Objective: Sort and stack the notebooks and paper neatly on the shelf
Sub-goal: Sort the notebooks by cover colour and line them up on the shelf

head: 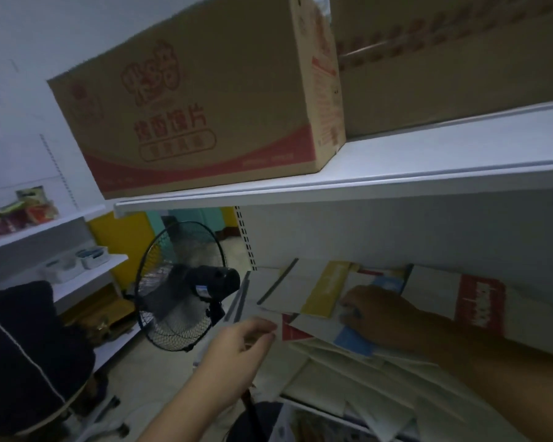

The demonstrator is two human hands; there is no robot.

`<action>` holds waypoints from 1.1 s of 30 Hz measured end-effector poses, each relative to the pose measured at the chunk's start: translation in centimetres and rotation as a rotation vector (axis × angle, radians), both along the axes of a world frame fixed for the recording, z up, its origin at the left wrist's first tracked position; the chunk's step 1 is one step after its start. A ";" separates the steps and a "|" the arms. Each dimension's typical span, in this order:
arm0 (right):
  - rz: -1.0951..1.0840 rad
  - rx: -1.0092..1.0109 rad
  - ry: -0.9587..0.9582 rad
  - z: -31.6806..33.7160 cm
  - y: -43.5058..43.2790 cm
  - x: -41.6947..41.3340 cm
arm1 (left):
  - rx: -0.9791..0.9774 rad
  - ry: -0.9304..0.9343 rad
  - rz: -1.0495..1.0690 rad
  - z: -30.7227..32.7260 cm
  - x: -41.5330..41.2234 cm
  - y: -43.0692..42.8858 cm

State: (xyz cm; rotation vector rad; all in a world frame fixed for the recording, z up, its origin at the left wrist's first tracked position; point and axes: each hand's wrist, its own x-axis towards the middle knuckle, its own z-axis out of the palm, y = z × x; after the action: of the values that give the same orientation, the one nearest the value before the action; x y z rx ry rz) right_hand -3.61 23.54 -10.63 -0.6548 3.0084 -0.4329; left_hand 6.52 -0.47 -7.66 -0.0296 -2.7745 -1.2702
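Head cam: left grip (241, 344) nr notebooks (324, 290), right grip (375, 311) shadowed; holds unclear.

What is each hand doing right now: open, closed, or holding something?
Left hand: curled at the edge of the notebook pile; a grip cannot be told.
Right hand: grips the blue and white notebook.

unsorted, overlapping and flat on the shelf (265, 283): yellow notebook (324, 290) at its back, red-and-white notebook (479, 303) at its right, loose paper sheets (348, 378) along its front edge.
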 end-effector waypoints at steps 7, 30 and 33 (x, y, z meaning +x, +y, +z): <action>-0.045 -0.012 0.010 -0.8 -0.1 0.3 | -0.112 0.115 0.068 -0.1 -5.2 -1.2; -0.533 0.047 -0.031 -0.3 -6.4 7.5 | 0.917 -0.413 -0.176 -1.2 -14.0 -6.9; -0.579 -0.079 -0.010 -0.1 -7.2 7.8 | 1.016 -0.398 -0.121 -2.1 -12.7 -9.7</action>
State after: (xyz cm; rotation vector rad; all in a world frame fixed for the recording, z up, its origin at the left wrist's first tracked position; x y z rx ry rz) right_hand 4.17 16.38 -10.71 0.2377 3.1372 -0.5646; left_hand -6.17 -10.21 -9.75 0.1398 -2.0308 -2.7832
